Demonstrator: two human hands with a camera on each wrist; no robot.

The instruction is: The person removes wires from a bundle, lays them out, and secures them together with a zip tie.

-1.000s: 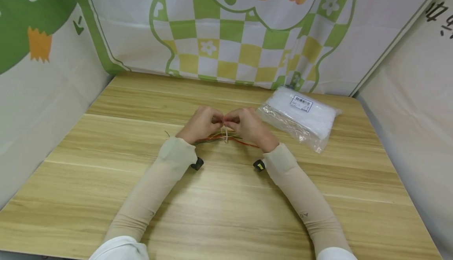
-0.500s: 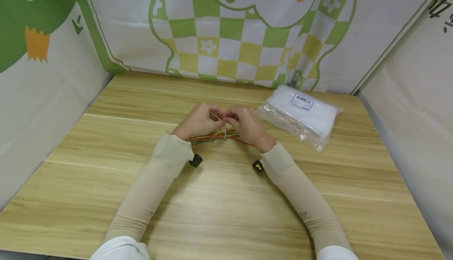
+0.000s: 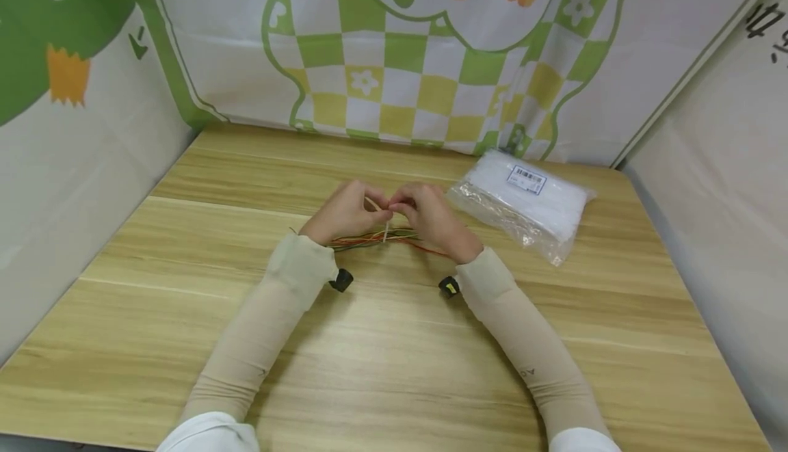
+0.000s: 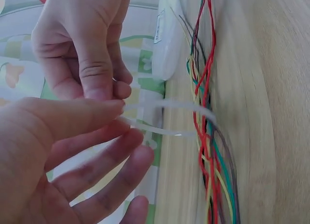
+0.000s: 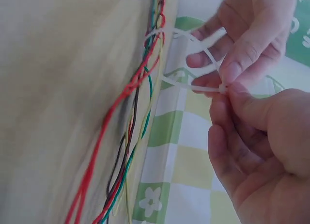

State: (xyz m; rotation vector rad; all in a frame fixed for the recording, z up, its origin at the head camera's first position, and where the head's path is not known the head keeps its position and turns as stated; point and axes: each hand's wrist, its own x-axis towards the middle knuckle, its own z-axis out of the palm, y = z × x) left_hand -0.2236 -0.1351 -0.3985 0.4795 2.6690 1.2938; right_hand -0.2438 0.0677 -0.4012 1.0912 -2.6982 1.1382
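Observation:
A white cable tie (image 5: 191, 86) forms a wide loop around a bundle of thin wires (image 3: 363, 238), coloured red, green, yellow and dark. The loop stands up from the bundle, with slack between tie and wires. My left hand (image 3: 348, 211) pinches the tie between thumb and index finger, its other fingers spread in the left wrist view. Opposite, my right hand (image 3: 431, 216) pinches the tie at its small head, fingertips against those of the left. Fingertips partly cover the head, so I cannot tell how far the strap passes through it.
A clear plastic bag (image 3: 523, 195) packed with white strips and bearing a barcode label lies behind the right hand. The wooden table (image 3: 394, 370) is bordered by a patterned cloth (image 3: 394, 83) at the back and white side panels.
Both hands stay together above the wires. The left hand has shifted slightly left and its fingers have spread a little; the tie loop has turned and moved slightly left.

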